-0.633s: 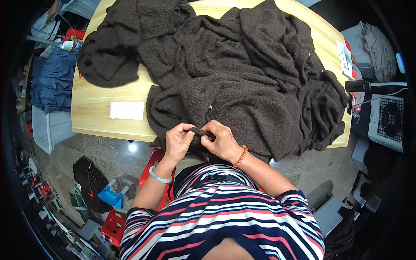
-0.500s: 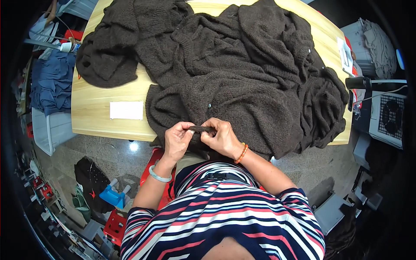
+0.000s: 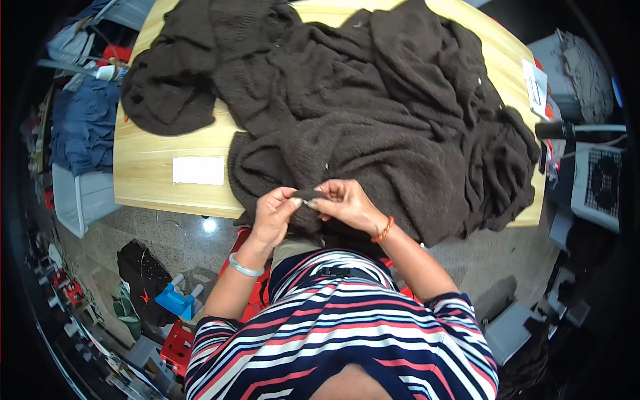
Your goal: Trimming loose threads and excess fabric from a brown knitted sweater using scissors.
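Dark brown knitted fabric lies in thick, rumpled folds over most of the table and drops past its near edge. At that near edge, my left hand pinches a narrow edge of the knit between thumb and fingers. My right hand pinches the same edge just to the right, its thumb close to the left fingertips. A tiny pale spot shows between the two thumbs; what it is I cannot make out. Small light specks dot the fabric farther out.
Left of the knit, a white sheet lies on the pale wooden table. A white bin with blue cloth stands beyond the left edge. A dark fixture is at the right edge. A red stool stands low left.
My right hand has turned and its fingers have shifted, its thumb now nearer the left fingertips. The held knit edge is less stretched between the hands. The whole view has shifted slightly.
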A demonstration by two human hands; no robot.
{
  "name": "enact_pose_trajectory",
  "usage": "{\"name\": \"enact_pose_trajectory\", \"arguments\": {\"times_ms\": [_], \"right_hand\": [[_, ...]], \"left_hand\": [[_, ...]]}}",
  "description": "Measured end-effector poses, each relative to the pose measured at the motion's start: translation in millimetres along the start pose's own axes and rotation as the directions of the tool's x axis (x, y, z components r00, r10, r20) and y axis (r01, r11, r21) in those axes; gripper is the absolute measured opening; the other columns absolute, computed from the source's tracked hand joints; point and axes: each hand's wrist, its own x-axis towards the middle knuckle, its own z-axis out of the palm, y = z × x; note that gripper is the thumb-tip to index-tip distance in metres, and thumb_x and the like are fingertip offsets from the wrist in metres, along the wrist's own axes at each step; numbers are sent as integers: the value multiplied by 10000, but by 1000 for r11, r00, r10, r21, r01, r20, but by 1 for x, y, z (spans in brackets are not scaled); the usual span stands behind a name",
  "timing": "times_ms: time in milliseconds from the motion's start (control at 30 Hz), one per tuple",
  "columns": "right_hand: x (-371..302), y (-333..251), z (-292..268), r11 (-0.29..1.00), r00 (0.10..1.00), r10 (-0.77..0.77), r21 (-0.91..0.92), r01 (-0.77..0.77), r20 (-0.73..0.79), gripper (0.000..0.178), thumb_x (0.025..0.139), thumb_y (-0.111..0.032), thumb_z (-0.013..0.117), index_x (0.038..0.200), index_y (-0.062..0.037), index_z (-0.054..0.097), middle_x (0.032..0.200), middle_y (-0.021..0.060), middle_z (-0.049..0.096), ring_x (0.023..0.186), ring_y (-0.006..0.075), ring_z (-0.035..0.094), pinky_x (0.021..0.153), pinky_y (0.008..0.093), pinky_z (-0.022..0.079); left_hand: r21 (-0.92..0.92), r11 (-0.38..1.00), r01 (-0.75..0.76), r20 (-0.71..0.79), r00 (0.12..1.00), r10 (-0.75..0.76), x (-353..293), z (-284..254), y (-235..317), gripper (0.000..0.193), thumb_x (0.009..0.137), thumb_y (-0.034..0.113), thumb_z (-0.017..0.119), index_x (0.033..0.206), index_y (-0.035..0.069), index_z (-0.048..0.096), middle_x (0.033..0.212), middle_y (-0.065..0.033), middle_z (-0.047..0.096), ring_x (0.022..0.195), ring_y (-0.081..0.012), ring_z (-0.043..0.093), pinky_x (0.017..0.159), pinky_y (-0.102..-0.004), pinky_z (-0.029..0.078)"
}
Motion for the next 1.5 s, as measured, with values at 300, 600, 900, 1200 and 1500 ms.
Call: {"name": "enact_pose_trajectory", "arguments": {"times_ms": [300, 600, 900, 1200, 1500], "right_hand": [[-14, -2, 3, 895, 996, -33, -446, -6, -80, 190, 822, -52, 709, 976, 55, 677, 820, -9, 656, 720, 36, 563, 637, 192, 458], [-11, 0, -4, 871, 998, 42, -490, -13, 47, 170, 817, 69, 631, 985, 94, 645, 826, 38, 659, 699, 73, 597, 635, 196, 479], [-7, -14, -3, 710, 983, 139, -704, -15, 119, 160, 829, 87, 611, 987, 98, 638, 848, 72, 668, 718, 100, 622, 638, 224, 506], [-3, 0, 8, 225, 899, -197, -875, 429, 391, 137, 776, 25, 599, 902, 18, 654, 803, 176, 626, 731, 272, 635, 673, 334, 497], [-22, -13, 1, 515, 933, -128, -781, 352, 336, 209, 781, -16, 599, 973, 41, 658, 899, 190, 634, 846, 316, 642, 762, 365, 500]], "left_hand": [[285, 943, -172, -47, 980, 193, -2, 20, -24, 84, 867, 3, 596, 929, -36, 638, 816, -45, 664, 743, -72, 593, 662, -233, 490], [488, 826, -282, -126, 914, 387, -25, 29, -38, 86, 822, 29, 589, 888, -7, 632, 678, -24, 609, 617, -64, 559, 550, -249, 443], [462, 799, -383, -271, 798, 539, -21, 39, -78, 89, 748, 14, 595, 833, -11, 607, 758, -131, 627, 686, -251, 620, 616, -354, 481], [595, 648, -474, -244, 662, 708, -34, 37, -72, 123, 791, -24, 580, 896, 11, 632, 803, -152, 610, 720, -294, 619, 635, -354, 490], [190, 953, -236, 69, 971, 227, -27, -5, -57, 122, 909, 0, 595, 1016, -46, 632, 897, -50, 663, 749, -82, 610, 697, -207, 515]]}}
